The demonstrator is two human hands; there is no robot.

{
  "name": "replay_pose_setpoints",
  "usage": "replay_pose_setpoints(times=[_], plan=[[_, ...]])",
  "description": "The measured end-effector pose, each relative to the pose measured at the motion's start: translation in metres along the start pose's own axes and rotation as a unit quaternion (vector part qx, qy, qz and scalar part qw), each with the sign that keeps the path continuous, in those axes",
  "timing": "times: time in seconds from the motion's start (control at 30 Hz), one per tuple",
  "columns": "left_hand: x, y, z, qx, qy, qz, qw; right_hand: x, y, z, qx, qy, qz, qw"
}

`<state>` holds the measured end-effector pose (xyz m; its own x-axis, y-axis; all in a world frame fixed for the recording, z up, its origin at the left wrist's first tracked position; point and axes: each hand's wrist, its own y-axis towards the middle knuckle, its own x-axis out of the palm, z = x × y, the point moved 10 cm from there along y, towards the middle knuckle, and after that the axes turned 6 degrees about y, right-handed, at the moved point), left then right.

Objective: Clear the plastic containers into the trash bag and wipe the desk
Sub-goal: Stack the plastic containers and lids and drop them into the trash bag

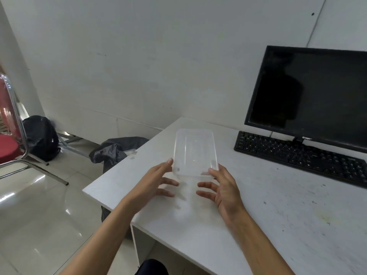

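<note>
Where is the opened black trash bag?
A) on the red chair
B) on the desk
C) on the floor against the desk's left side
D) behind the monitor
C: the trash bag stands on the floor, against the left side of the desk.

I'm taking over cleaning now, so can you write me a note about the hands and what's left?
Left hand: open, fingertip touching the near left corner of the clear rectangular plastic container.
Right hand: open, fingertips at its near right corner.
It is over the white desk, not gripped yet.
Black plastic trash bag: on the floor by the desk's left edge, something clear showing in it.
Left: bag this container, wipe the desk.
</note>
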<state>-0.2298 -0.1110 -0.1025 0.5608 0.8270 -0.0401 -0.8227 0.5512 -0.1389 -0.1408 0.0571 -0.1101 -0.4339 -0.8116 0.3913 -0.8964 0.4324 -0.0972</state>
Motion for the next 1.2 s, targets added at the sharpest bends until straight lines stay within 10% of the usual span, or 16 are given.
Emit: replay_pose_setpoints(times=[0.5, 0.73, 0.93, 1.2], plan=[[-0.272, 0.102, -0.019, -0.061, 0.042, 0.324, 0.943, 0.159, 0.176, -0.036, -0.059, -0.243, -0.041, 0.967], [-0.33, 0.191, -0.085, -0.187, 0.348, 0.37, 0.841, 0.26, 0.303, 0.016, -0.103, -0.528, -0.104, 0.837], [-0.338, 0.212, -0.175, -0.273, 0.122, 0.364, 0.882, 0.297, 0.349, 0.105, 0.005, -0.691, -0.224, 0.688], [-0.346, 0.223, -0.12, -0.071, -0.048, 0.407, 0.909, 0.322, 0.356, 0.21, 0.167, -0.664, -0.29, 0.668]])
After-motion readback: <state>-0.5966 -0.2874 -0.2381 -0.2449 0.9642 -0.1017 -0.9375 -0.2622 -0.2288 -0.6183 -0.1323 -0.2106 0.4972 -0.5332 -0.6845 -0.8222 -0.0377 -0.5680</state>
